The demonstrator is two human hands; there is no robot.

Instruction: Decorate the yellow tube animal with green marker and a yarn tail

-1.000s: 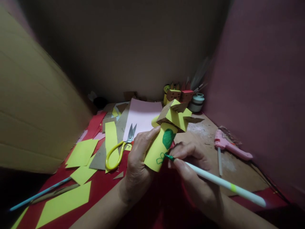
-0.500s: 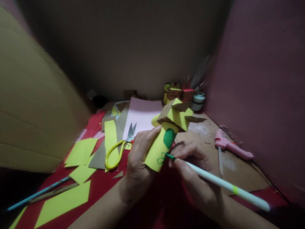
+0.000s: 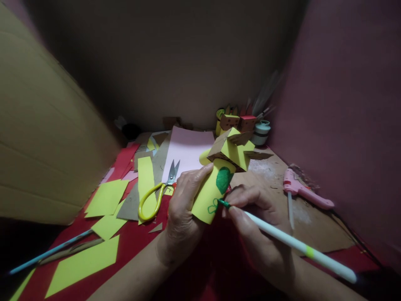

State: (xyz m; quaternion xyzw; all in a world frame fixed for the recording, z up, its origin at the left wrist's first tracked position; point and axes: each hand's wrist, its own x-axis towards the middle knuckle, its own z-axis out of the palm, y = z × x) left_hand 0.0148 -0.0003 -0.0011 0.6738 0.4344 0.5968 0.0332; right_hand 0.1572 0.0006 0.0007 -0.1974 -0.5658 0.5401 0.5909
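Observation:
My left hand (image 3: 181, 209) is wrapped round a yellow paper tube figure (image 3: 211, 192) with a cardboard-and-yellow head (image 3: 233, 150) at its top. A filled green shape (image 3: 223, 179) and a small green outline (image 3: 213, 206) are drawn on the tube. My right hand (image 3: 253, 221) pinches a long white pen with a green tip (image 3: 297, 246); the tip touches the tube at the small outline.
Yellow-handled scissors (image 3: 155, 194) lie left of my hand among yellow (image 3: 106, 198), red and brown paper scraps. A pink sheet (image 3: 188, 152) lies behind. A pink glue gun (image 3: 300, 194) rests at right. Small paper figures and a jar (image 3: 260, 133) stand at the back. A blue stick (image 3: 46, 253) lies at lower left.
The view has shifted slightly; the pen tip stays at the small green outline with only tiny movement. Both hands keep their hold.

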